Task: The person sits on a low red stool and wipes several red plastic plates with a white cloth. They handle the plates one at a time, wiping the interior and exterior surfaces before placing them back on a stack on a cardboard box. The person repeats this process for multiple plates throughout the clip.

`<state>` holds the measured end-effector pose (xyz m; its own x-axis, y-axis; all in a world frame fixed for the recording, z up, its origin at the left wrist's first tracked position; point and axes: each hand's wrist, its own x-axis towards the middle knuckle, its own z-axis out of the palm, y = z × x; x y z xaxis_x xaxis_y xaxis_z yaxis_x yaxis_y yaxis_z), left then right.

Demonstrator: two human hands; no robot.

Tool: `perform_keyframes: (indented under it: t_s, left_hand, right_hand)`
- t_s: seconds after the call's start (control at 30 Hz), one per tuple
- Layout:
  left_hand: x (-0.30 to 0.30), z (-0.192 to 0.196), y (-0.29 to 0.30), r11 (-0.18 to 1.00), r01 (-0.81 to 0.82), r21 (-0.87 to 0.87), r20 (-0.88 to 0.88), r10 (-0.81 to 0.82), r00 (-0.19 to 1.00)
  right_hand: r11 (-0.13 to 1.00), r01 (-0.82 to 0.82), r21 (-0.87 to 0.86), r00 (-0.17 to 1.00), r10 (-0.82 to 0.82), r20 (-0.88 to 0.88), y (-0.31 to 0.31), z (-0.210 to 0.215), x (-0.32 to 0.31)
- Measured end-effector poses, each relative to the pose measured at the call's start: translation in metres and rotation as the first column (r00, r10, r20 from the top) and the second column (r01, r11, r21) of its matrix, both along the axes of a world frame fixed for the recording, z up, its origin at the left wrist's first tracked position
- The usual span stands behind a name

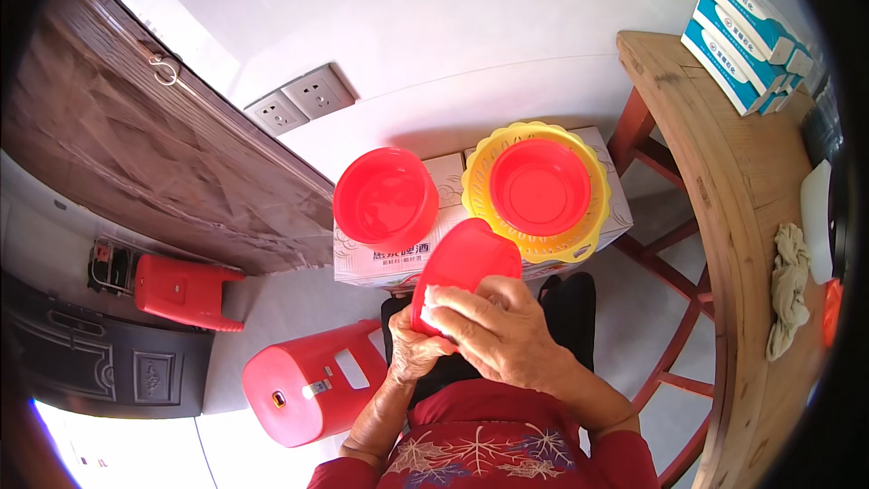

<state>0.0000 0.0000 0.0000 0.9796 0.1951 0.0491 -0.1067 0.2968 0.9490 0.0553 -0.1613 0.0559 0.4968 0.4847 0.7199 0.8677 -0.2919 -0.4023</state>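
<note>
Tilted in front of my lap is a red plastic bowl (pixel 472 258), gripped at its lower left edge by my left hand (pixel 415 349). My right hand (pixel 498 330) is closed over the bowl's near side, pressing a crumpled white tissue or cloth (pixel 436 297) against it. Most of that white piece is hidden under the fingers. Beyond the hands, a red basin (pixel 385 195) stands on the left of a cardboard box top (pixel 362 260). To its right, a yellow scalloped colander (pixel 590 243) has another red bowl (pixel 540 186) sitting inside it.
A wooden table (pixel 715 163) on red legs curves along my right, bearing stacked blue-and-white boxes (pixel 738 36) and a beige cloth (pixel 789 290). Red plastic stools (pixel 285 394) lie on the floor at left. A wall socket (pixel 319 92) and brown curtain (pixel 163 154) are behind.
</note>
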Motion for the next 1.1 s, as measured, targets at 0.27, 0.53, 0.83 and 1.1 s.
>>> perform_keyframes:
  t_s: [0.27,0.53,0.83,1.1]
  left_hand:
    - [0.001,0.018,-0.006,0.96,0.122,0.254,0.085,-0.147,0.985]
    - [-0.001,0.02,-0.003,0.964,0.17,0.204,0.04,-0.182,0.983]
    - [-0.004,-0.001,0.006,0.961,0.116,0.251,-0.11,-0.091,0.99]
    - [-0.007,0.022,-0.001,0.95,0.183,0.254,0.011,-0.192,0.981]
  right_hand:
    - [0.999,0.01,0.046,0.975,0.0,-0.222,-0.018,0.001,0.047]
    - [0.999,0.028,0.045,0.921,-0.008,-0.39,-0.027,-0.02,0.062]
    - [0.96,0.094,-0.265,0.995,-0.083,0.051,0.003,0.003,0.0]
    - [0.992,-0.095,0.078,0.939,0.115,-0.325,-0.026,-0.018,0.044]
